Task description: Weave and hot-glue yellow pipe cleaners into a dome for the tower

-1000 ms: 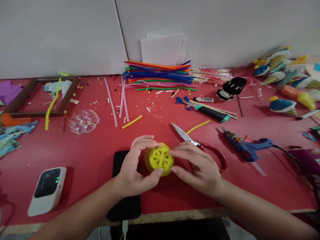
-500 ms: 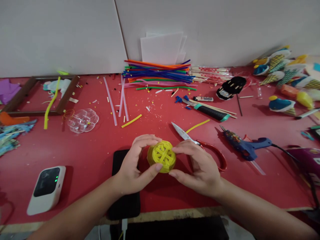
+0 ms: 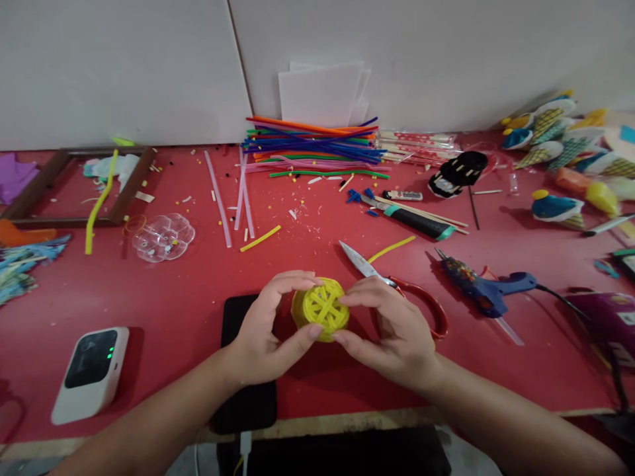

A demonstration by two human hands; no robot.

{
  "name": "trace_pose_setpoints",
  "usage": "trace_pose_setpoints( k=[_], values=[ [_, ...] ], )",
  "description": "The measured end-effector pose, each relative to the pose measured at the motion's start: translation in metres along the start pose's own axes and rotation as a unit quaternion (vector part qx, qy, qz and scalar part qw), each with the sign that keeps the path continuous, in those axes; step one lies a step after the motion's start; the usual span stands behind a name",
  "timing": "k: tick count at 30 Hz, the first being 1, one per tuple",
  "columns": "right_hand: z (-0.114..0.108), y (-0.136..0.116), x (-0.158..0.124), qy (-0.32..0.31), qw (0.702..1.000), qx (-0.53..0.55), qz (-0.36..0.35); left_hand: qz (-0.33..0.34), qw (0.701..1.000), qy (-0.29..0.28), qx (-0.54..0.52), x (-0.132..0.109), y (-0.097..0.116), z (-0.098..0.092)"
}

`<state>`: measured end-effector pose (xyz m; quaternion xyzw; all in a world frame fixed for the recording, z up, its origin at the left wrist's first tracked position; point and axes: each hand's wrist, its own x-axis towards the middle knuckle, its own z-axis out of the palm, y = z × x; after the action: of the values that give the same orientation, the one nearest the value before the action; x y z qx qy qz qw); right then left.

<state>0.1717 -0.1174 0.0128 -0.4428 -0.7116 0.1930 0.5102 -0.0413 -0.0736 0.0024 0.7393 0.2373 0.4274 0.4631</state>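
Both hands hold a round yellow straw wheel [image 3: 320,309] with crossed spokes, just above the red table [image 3: 173,291]. My left hand [image 3: 268,330] grips its left rim with thumb below and fingers curled over the top. My right hand [image 3: 391,330] pinches its right rim the same way. Red-handled scissors [image 3: 397,285] lie right behind my right hand, blades pointing up-left. A black phone [image 3: 245,370] lies under my left wrist.
A pile of coloured straws [image 3: 317,149] lies at the back by the wall. A blue glue gun [image 3: 489,287] and a black-handled knife [image 3: 417,223] lie to the right. A white device [image 3: 89,373] sits front left, near a clear plastic tray [image 3: 163,237] and wooden frame [image 3: 74,188].
The yellow wheel has been turned and tipped slightly in my fingers and sits a little higher; both hands keep their grip in about the same spot.
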Motion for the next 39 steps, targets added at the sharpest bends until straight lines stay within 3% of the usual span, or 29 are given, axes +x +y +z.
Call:
trace_pose_setpoints(
  k=[13, 39],
  values=[
    [0.0000, -0.0020, 0.0023, 0.020, 1.000, 0.000, -0.005, 0.024, 0.998, 0.045, 0.045, 0.0005, -0.0012, 0.0002],
    [0.0018, -0.0007, -0.0001, 0.034, 0.999, -0.020, -0.033, 0.029, 0.998, 0.033, 0.040, 0.0016, -0.0001, 0.0027]
  ],
)
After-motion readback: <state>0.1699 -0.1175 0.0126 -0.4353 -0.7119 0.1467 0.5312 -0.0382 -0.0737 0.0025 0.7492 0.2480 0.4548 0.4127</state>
